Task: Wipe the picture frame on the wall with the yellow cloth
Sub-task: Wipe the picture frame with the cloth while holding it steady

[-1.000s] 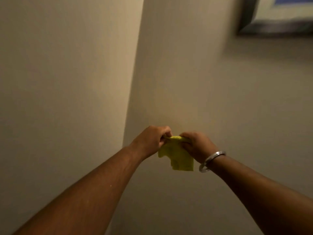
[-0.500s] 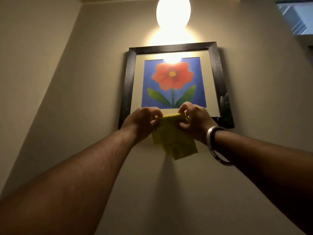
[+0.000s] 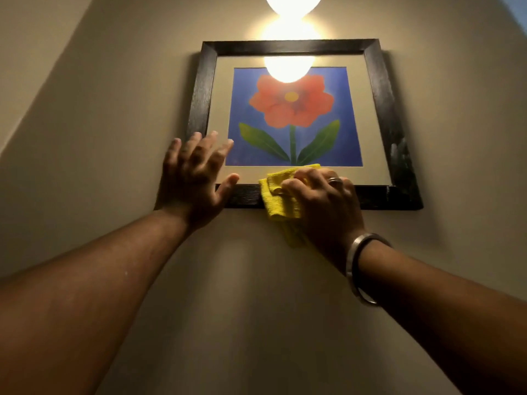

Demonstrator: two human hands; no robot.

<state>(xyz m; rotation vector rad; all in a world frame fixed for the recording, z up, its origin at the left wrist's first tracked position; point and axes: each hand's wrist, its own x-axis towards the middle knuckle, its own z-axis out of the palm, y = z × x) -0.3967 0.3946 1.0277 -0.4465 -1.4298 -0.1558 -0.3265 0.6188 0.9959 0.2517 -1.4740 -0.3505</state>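
1. Head view, tilted up at a beige wall (image 3: 427,280).
2. Picture frame (image 3: 379,89) hung on that wall: dark wood, pale mat, red flower on blue inside.
3. Lit lamp (image 3: 293,4) just above the frame's top edge, mirrored as a bright glare in the glass.
4. Left hand (image 3: 194,178) over the frame's lower left corner, fingers spread, holding nothing, thumb across the bottom rail; contact with the frame unclear.
5. Right hand (image 3: 322,201) against the frame's bottom rail, near its middle, fingers curled over the yellow cloth (image 3: 278,201).
6. Cloth bunched, pressed on the bottom rail and lower mat, one end hanging below the frame.
7. Metal bangle (image 3: 356,269) on the right wrist, below the frame; ring (image 3: 335,180) on one finger.
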